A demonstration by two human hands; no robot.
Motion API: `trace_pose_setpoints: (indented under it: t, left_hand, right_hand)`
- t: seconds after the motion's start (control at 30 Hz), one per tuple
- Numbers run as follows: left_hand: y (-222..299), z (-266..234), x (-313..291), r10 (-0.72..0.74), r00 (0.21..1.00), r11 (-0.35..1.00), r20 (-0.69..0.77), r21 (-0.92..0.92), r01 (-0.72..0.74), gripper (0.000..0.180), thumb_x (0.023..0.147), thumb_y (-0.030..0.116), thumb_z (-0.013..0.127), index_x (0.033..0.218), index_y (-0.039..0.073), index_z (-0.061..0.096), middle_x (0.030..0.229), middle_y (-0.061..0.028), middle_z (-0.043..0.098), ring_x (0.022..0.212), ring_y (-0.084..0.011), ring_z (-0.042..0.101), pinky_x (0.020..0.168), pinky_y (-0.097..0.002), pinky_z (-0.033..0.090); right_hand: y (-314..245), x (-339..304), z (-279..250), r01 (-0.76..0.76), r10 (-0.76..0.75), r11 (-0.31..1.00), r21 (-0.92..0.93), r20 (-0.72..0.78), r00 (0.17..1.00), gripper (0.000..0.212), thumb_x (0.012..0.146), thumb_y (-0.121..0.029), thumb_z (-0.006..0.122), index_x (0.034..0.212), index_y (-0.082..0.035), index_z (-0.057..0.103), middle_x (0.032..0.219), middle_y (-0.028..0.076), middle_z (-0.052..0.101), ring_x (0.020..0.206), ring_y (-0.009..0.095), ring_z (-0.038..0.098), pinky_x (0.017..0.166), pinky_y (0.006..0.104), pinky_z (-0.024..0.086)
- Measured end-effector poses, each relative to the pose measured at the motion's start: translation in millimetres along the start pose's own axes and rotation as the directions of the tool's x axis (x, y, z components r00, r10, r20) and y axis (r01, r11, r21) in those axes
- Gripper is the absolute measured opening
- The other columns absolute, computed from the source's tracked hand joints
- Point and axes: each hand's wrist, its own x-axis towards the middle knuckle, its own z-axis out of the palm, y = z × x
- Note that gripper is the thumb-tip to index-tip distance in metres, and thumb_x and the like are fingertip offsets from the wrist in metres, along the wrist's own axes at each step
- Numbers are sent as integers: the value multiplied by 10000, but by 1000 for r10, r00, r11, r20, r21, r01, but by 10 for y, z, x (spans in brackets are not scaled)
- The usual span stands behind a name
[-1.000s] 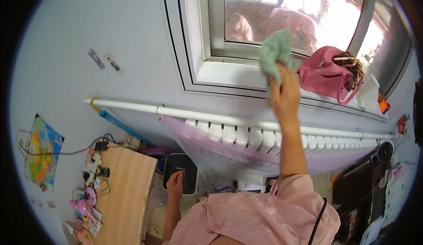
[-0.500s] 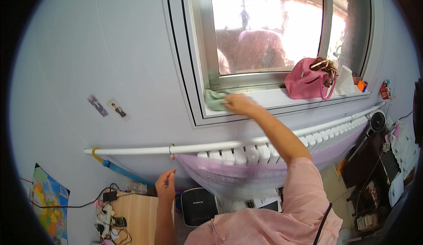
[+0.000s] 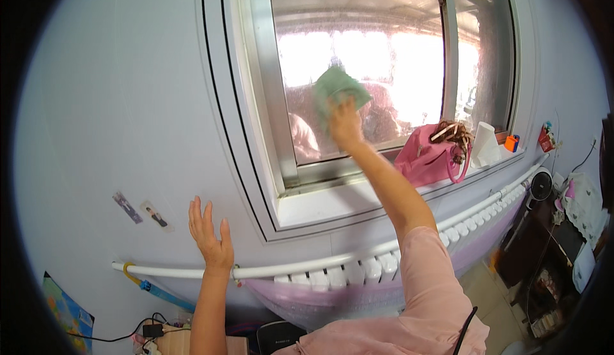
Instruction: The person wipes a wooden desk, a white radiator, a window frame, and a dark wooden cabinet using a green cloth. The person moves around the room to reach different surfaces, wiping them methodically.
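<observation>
While the left hand (image 3: 211, 241) is holding nothing, fingers spread, the right hand (image 3: 346, 123) is gripping a green cloth (image 3: 337, 85), likely wiping glass (image 3: 398, 93) and needing firm rubs next.

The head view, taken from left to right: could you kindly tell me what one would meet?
Colourful wall map → two small wall pictures → open left hand → green cloth in the right hand → pink bag → white item → orange item → red wall holder.
</observation>
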Motion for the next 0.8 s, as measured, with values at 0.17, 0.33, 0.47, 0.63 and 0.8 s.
trace_pose_setpoints:
  t: [0.17,0.33,0.47,0.63,0.8]
  left_hand:
    - [-194,273,287,0,1000,982,-9,187,2,524,989,222,437,1470,51,319,1570,-189,198,1454,-379,147,1140,-562,54]
    - [-451,512,277,-13,1000,970,-25,241,18,550,989,242,413,1485,39,289,1575,-198,173,1454,-397,124,1134,-580,19]
    - [-579,704,267,59,991,955,-118,296,-22,565,1007,305,344,1496,36,258,1577,-204,162,1459,-394,104,1137,-570,5]
    - [-574,883,293,137,972,941,-193,332,-66,562,1012,306,307,1498,29,252,1569,-212,188,1453,-403,131,1136,-575,20]
    - [-657,743,256,166,967,925,-195,369,-85,564,1003,295,314,1498,31,257,1563,-222,199,1450,-410,143,1132,-592,26]
  right_hand:
    - [78,200,-72,217,-204,975,-42,203,958,299,870,-203,563,1130,-70,629,1372,186,483,1261,397,446,1038,497,374]
    - [1130,998,-332,-741,734,660,123,-318,600,438,951,-286,474,1262,21,504,1267,306,494,1201,436,452,1004,503,391]
    - [1564,1502,-329,-917,910,248,314,-401,108,622,950,-440,410,1220,110,522,1237,318,539,1104,431,551,967,502,430]
    - [518,2051,-106,-150,169,986,77,-485,858,561,846,-462,625,1139,16,619,1271,236,509,1190,392,473,1001,472,397]
    - [-277,1655,-4,615,-632,742,267,-24,774,323,755,-243,724,989,-45,621,1298,193,543,1234,342,501,1095,464,356]
